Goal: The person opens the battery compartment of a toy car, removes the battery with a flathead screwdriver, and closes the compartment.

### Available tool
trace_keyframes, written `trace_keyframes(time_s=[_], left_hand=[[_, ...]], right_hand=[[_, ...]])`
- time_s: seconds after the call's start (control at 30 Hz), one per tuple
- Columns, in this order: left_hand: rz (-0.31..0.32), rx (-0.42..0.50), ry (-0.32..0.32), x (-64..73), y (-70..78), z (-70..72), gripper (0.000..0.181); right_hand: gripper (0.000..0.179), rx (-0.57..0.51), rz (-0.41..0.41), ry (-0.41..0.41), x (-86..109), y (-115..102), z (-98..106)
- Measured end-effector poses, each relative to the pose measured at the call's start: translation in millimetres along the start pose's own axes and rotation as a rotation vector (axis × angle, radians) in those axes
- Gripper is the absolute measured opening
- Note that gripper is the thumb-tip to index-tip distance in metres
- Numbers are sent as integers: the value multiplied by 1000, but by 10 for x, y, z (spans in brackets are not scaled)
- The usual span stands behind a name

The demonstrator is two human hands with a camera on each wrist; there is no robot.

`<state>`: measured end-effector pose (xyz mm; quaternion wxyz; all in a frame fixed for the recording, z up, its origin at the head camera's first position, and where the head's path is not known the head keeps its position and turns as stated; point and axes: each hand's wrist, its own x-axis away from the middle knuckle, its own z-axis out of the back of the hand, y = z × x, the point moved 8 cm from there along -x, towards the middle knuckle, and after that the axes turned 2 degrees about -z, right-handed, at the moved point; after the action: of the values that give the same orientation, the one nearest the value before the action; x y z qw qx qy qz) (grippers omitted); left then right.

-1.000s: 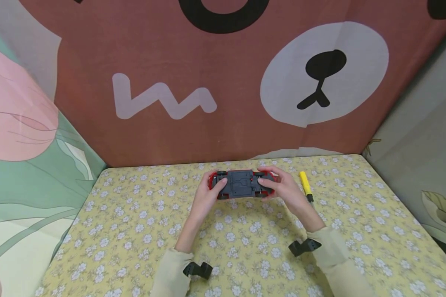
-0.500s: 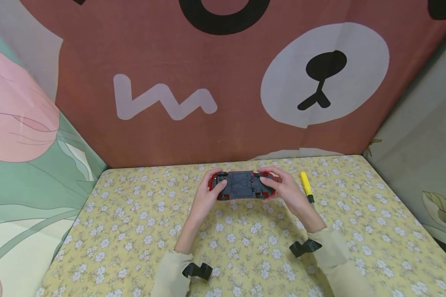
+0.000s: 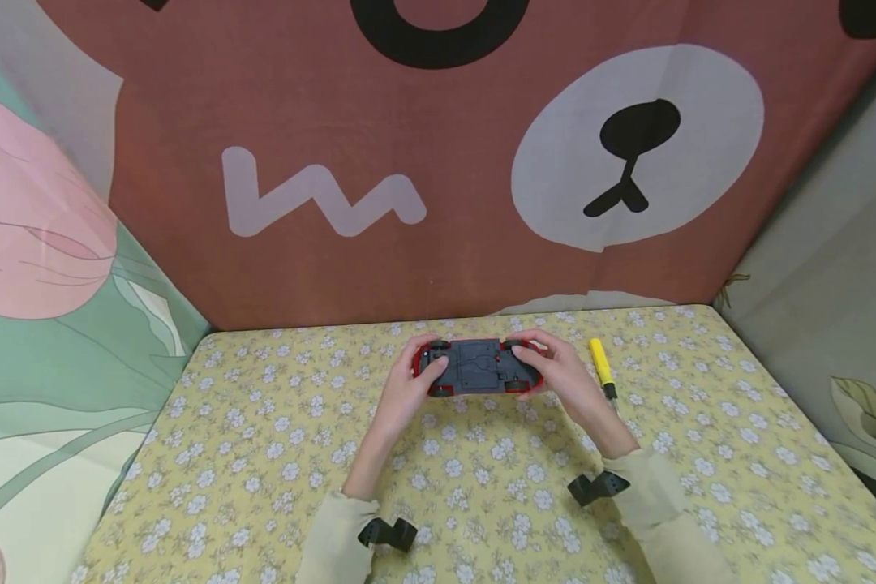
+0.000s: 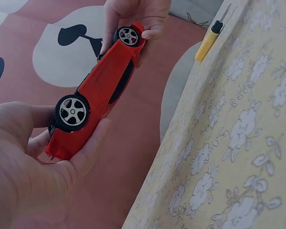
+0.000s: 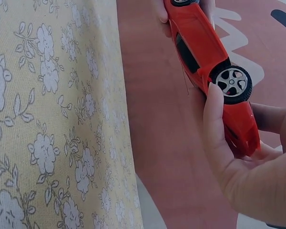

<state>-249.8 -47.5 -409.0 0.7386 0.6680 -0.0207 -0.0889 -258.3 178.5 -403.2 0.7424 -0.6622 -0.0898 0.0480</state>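
Note:
A red toy car (image 3: 478, 365) is held up above the table, its dark grey underside turned towards the head camera. My left hand (image 3: 405, 388) grips its left end, thumb on the underside and fingers behind. At the other end my right hand (image 3: 568, 375) holds it the same way, its thumb near a wheel. Both wrist views show the red side of the car (image 4: 102, 83) with its black tyres and silver wheels (image 5: 232, 82). The car's roof is hidden from the head view.
A screwdriver (image 3: 601, 362) with a yellow handle and black collar lies on the table, right of the right hand. The table wears a yellow flowered cloth (image 3: 263, 454). Behind it hangs a brown printed curtain (image 3: 336, 276), with printed cloth at both sides.
The car has tilted slightly in my hands and sunk a touch, so its near wheels show more. Both hands keep their hold; the screwdriver lies still.

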Motion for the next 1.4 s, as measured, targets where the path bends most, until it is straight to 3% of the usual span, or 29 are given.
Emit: trace_keyframes(time_s=[0.67,1.17,1.4], left_hand=[[10,7,9,-7,-64,3,41],[21,15,56,-11,-61,31,40],[-12,-7,79,11,-26,60,39]], right_hand=[[42,13,-25,4,4,19,-3],[41,23,-12,-9,7,19,-34],[40,18,-12,-22,5,52,-70]])
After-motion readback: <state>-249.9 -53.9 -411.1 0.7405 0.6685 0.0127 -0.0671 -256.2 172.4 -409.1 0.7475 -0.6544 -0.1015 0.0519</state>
